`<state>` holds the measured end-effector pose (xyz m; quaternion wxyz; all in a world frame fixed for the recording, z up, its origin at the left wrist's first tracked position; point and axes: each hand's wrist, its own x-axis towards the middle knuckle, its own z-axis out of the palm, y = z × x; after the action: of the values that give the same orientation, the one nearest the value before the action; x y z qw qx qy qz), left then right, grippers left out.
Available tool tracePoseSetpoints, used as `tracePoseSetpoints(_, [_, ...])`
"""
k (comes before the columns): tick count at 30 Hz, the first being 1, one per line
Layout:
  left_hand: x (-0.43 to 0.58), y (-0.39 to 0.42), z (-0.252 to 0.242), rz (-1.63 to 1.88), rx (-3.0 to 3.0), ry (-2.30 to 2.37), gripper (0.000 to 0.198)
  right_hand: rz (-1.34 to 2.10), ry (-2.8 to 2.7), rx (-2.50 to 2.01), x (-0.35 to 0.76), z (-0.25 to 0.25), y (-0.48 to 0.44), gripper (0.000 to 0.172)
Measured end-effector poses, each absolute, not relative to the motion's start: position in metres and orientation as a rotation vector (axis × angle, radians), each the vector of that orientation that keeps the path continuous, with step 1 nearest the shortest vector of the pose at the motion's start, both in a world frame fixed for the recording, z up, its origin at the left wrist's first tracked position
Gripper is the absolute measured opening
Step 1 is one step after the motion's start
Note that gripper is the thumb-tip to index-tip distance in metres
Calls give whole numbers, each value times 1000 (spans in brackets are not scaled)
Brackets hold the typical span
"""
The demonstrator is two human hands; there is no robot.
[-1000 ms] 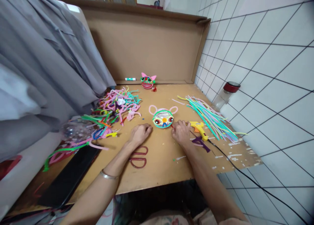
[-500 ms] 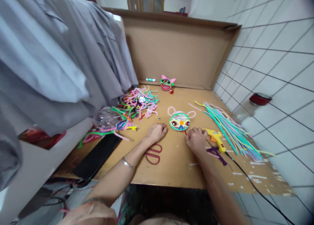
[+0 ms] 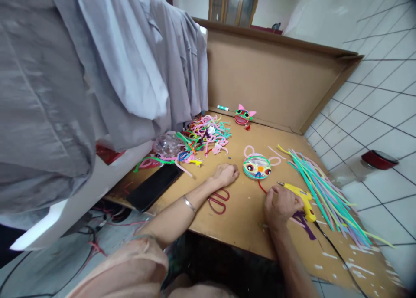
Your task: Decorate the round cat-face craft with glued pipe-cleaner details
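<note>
My right hand (image 3: 282,203) is closed, pinching the end of a short red pipe cleaner (image 3: 261,187). The other end of that strip reaches the bottom of a round animal face (image 3: 256,167) with a green rim, red-and-black eyes, an orange nose and looped pink ears. Left of the face, my left hand (image 3: 226,174) rests curled on the cardboard, and nothing shows in its fingers. Red-handled scissors (image 3: 218,201) lie by the left forearm, their blades hidden. A yellow glue gun (image 3: 300,196) lies just beyond my right hand, partly covered by it.
Loose pipe cleaners (image 3: 328,194) lie at right near a lidded jar (image 3: 378,159). A tangle of bent pieces (image 3: 208,135), a clear plastic ball (image 3: 168,144) and a black phone-like slab (image 3: 154,188) are at left. A finished-looking face (image 3: 242,116) and marker (image 3: 222,108) sit at the back.
The view has swung left, so the table sits farther right. My right hand has drawn back from the face, and more of the red pipe cleaner shows. My left hand stays resting.
</note>
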<state>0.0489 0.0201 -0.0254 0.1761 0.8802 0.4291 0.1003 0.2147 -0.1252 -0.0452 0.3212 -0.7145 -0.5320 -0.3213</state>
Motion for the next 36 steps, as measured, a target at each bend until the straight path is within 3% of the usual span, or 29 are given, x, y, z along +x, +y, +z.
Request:
tracePoseSetpoints(17, [39,12,-41,466,2503,1105,24,-876,-1444,-1637,201,-55,-152,10])
tracePoseSetpoints(25, [42,21,-53,496,2514,1069,18,-685,-1403,-1694,200,-59,-148,10])
tracePoseSetpoints(36, [57,3,-57,480,2595,1323,21,-681,-1435,-1680,204,-57,-149,12])
